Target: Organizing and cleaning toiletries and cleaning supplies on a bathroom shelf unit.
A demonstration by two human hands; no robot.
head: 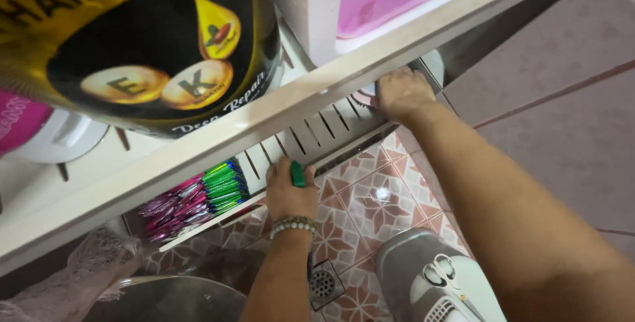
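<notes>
Gripping green packet (298,174), left hand (289,193) closed; right hand (401,93) on shelf (317,130).

Setting: home bathroom or wash area. Evidence: floor of glossy patterned pink tiles (370,203) with a square metal floor drain (324,283) set into it; plain pink tiled wall (562,90) to the right. White slatted plastic rack (311,133) stocked with toiletries: large black-and-yellow hair-care tub (142,37) on upper shelf, bundles of pink and green sachets (198,199) on lower shelf. Metal basin (165,299) on floor, lower left
</notes>
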